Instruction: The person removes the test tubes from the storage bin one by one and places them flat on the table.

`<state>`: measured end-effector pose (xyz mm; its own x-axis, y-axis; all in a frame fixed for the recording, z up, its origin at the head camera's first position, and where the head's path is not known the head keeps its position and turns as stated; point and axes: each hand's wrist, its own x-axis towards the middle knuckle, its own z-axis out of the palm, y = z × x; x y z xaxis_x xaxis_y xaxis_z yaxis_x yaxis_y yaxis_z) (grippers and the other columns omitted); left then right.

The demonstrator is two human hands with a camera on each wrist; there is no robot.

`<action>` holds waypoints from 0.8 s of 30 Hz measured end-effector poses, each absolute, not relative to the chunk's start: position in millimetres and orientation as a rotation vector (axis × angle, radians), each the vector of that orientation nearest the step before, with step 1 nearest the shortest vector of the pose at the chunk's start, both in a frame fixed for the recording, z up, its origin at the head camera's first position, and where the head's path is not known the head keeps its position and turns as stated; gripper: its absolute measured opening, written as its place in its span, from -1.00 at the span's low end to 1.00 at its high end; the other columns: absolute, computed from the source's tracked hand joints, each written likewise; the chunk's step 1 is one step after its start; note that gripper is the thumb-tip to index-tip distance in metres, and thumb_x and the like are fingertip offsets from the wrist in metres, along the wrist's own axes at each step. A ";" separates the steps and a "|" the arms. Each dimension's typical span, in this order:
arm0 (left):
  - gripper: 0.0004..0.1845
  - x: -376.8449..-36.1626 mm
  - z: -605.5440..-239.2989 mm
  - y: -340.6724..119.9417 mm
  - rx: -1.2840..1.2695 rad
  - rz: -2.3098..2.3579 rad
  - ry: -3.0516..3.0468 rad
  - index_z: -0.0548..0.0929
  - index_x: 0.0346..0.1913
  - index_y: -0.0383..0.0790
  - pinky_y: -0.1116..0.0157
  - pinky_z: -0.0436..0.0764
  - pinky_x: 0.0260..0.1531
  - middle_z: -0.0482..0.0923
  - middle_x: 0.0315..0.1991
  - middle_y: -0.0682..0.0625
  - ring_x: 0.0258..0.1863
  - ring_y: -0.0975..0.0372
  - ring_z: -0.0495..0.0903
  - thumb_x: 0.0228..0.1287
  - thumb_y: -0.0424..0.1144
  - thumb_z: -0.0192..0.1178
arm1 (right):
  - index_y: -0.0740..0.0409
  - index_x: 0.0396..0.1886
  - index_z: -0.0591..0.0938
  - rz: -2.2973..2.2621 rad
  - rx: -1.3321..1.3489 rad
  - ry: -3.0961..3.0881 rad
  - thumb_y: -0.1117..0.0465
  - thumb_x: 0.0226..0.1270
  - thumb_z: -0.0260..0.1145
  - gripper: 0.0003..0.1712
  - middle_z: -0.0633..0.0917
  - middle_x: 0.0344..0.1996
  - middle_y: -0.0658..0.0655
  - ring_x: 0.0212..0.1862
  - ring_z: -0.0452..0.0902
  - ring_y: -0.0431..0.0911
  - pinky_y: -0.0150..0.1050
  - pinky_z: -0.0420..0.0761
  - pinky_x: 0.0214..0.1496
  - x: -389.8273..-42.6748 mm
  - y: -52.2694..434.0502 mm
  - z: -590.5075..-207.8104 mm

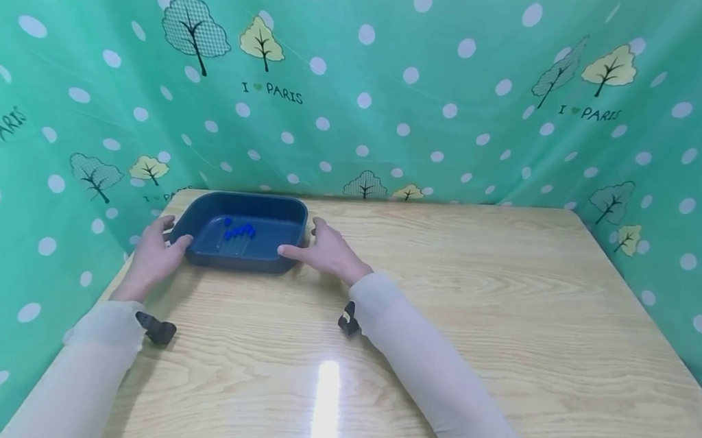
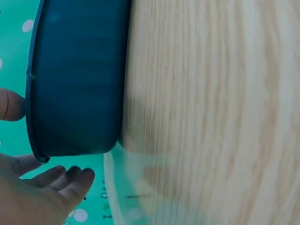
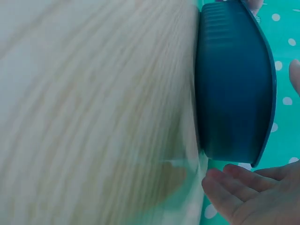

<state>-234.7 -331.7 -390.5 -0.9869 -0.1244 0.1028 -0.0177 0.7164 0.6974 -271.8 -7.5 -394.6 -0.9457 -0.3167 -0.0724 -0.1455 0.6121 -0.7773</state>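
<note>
OK so a dark blue tray (image 1: 276,230) is being supported at the far left corner of the wooden table (image 1: 444,288), with some little blue pieces (image 1: 241,230) being held inside. It's being flanked by both hands: the left hand (image 1: 153,255) is being held loosely spread at one end (can't tell if any grip is being applied), the right hand (image 1: 330,250) is being held wide beside the other.

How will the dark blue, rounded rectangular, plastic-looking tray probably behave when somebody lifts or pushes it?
The dark blue, plastic-looking tray is probably stiff: its walls show no sag. Its low, wide shape suggests it would slide rather than tip if pushed. The small bright-blue pieces inside look loose, so they may shift if it tilts.
</note>
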 end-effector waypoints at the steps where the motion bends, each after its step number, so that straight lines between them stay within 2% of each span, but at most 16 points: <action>1: -0.26 -235.0 -390.7 -332.6 0.120 -1.137 -2.782 -0.08 0.45 -0.48 -0.23 0.23 0.18 0.00 0.38 -0.49 0.29 -0.35 0.15 0.45 -0.07 -0.10 | 0.15 0.50 0.05 -1.254 -0.378 2.623 -0.53 -0.14 0.32 0.35 0.39 0.32 0.22 0.28 0.37 0.06 0.03 0.42 0.23 -272.0 -8.5 -394.9; 6: -0.29 -238.1 -393.3 -337.0 0.126 -1.189 -2.795 -0.07 0.45 -0.48 -0.22 0.25 0.18 0.00 0.38 -0.49 0.28 -0.34 0.16 0.46 -0.10 -0.15 | 0.09 0.52 -0.02 -1.380 -0.358 2.526 -0.45 -0.20 0.43 0.40 0.33 0.37 0.19 0.34 0.29 0.05 0.05 0.34 0.29 -272.9 -13.1 -398.9; 12: -0.32 -238.9 -394.4 -337.5 0.109 -1.218 -2.801 -0.08 0.44 -0.52 -0.22 0.22 0.20 0.03 0.35 -0.52 0.28 -0.35 0.15 0.45 -0.17 -0.16 | -0.03 0.48 0.07 -1.575 -0.444 2.404 -0.26 -0.23 0.57 0.31 0.42 0.28 0.06 0.31 0.33 -0.05 0.00 0.28 0.33 -274.8 -20.3 -406.0; 19: -0.34 -240.6 -395.9 -341.4 0.067 -1.331 -2.770 -0.13 0.47 -0.44 -0.19 0.22 0.23 -0.02 0.39 -0.49 0.33 -0.30 0.10 0.43 -0.25 -0.20 | -0.03 0.44 0.10 -1.645 -0.449 2.386 -0.12 -0.19 0.61 0.23 0.46 0.22 0.02 0.21 0.41 -0.09 -0.07 0.32 0.29 -273.9 -26.6 -408.7; 24: -0.31 -242.6 -398.5 -344.4 0.039 -1.391 -2.763 -0.12 0.48 -0.39 -0.15 0.27 0.21 0.00 0.40 -0.46 0.32 -0.27 0.14 0.33 -0.36 -0.20 | -0.07 0.48 0.03 -1.611 -0.456 2.443 -0.10 -0.15 0.59 0.26 0.44 0.26 0.07 0.25 0.36 -0.05 -0.06 0.32 0.29 -274.3 -27.9 -408.8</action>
